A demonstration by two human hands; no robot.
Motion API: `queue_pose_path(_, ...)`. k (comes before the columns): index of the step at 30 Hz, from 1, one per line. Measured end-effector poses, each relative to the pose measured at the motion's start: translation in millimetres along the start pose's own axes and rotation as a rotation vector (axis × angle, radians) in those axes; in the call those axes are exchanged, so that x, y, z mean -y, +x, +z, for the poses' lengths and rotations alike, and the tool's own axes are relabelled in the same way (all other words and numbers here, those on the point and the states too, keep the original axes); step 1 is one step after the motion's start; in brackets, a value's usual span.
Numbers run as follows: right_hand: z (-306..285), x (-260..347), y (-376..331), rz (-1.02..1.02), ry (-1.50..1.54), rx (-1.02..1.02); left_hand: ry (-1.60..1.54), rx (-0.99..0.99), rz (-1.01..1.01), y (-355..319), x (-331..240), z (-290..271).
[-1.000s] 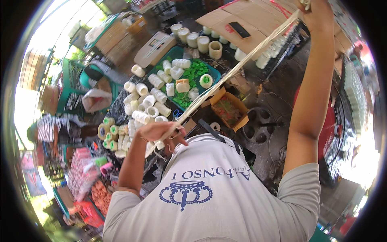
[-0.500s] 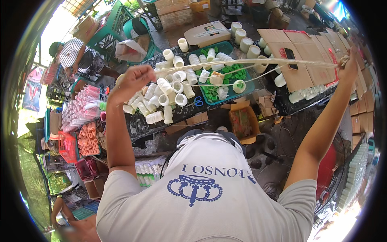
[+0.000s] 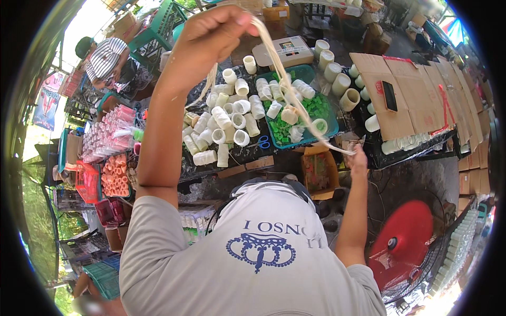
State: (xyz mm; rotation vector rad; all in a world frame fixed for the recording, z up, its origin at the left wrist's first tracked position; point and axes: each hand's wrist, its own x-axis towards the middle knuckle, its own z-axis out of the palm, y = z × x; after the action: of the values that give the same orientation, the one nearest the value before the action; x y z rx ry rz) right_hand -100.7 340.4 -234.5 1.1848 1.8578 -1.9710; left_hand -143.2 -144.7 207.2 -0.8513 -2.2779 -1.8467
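My left hand (image 3: pixel 212 36) is raised high over the far side of the work table, fingers pinched round a bundle of cream-coloured string (image 3: pixel 275 60). From there the string slants down to my right hand (image 3: pixel 358 159), which is closed on its other part just off the table's near edge. A loose tail of string hangs below my left wrist. Under the left arm lies a heap of short off-white hollow cylinders (image 3: pixel 222 118). Beneath the stretched string stands a teal tray (image 3: pixel 331 122) with green pieces (image 3: pixel 316 108) and more white cylinders.
Blue-handled scissors (image 3: pixel 264 142) lie beside the heap. A phone (image 3: pixel 389 96) rests on cardboard (image 3: pixel 400 118) at right. An open carton (image 3: pixel 320 176) stands below the table edge. A red fan (image 3: pixel 403 242) is near my right elbow. Another person (image 3: pixel 107 60) sits at far left.
My left hand has risen and moved toward the far side. My right hand has come down and inward from the far right, and the string now slants instead of running level.
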Motion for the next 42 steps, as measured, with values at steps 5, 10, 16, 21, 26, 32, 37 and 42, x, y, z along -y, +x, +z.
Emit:
queue_pose_path(5,113.3,66.5,-166.5,-0.783,0.001,0.168,0.341,0.382,0.044,36.0,-7.1,47.4)
queue_pose_path(10,164.9,201.4,-304.4,-0.95,0.232,0.724,0.346,0.543,0.025,52.4,1.2,83.3)
queue_pose_path(16,143.1,228.5,-281.8,-0.794,0.202,0.745,0.317,0.27,0.007,57.3,-18.0,21.7)
queue_pose_path(21,88.9,205.6,-218.7,-0.841,-0.153,0.737,0.419,-0.349,-0.146,4.1,-28.7,-81.1)
queue_pose_path(26,47.1,206.8,-186.2,-0.834,-0.319,0.645,0.165,-0.51,-0.256,-57.3,22.3,-172.0)
queue_pose_path(32,59.7,227.9,-203.1,-0.8,-0.413,0.716,0.311,-0.76,-0.362,-94.3,49.2,-182.8)
queue_pose_path(37,76.1,210.1,-193.5,-0.788,-0.273,0.526,0.218,-0.85,-0.391,-139.5,84.9,-215.5)
queue_pose_path(42,97.3,200.1,-192.5,-0.795,-0.144,0.494,0.295,-0.991,-0.419,-173.1,107.1,-227.1)
